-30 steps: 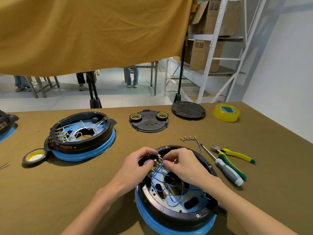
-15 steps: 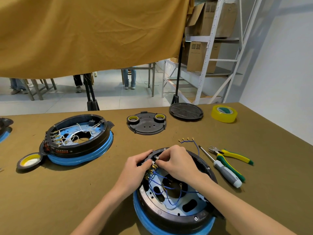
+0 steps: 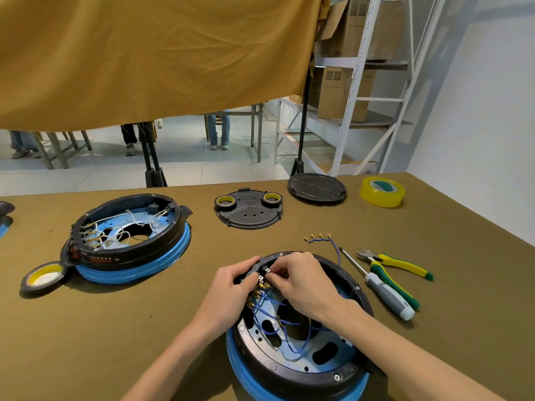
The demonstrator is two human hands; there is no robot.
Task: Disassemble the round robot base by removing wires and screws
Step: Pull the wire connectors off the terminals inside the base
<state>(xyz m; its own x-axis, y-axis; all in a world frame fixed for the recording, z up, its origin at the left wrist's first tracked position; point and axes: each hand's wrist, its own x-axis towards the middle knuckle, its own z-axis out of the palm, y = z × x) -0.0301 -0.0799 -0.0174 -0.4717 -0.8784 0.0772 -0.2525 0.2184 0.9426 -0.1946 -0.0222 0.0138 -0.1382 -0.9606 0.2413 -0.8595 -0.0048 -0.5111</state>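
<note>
Hands [image 3: 301, 285] stayed on base [image 3: 304, 369] terminals.

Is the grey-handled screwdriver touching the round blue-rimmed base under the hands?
Apart. The head view shows bare brown table between the grey-handled screwdriver and the round blue-rimmed base, with the screwdriver lying to its right.

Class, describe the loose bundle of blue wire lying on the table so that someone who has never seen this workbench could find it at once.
Start at the round base under the person's hands, nearest the camera. Look just beyond its far right rim, left of the screwdriver and pliers. The loose blue wire lies there on the table, with four small brass terminals in a row; unlike the blue wires inside the base, it is detached.
</note>
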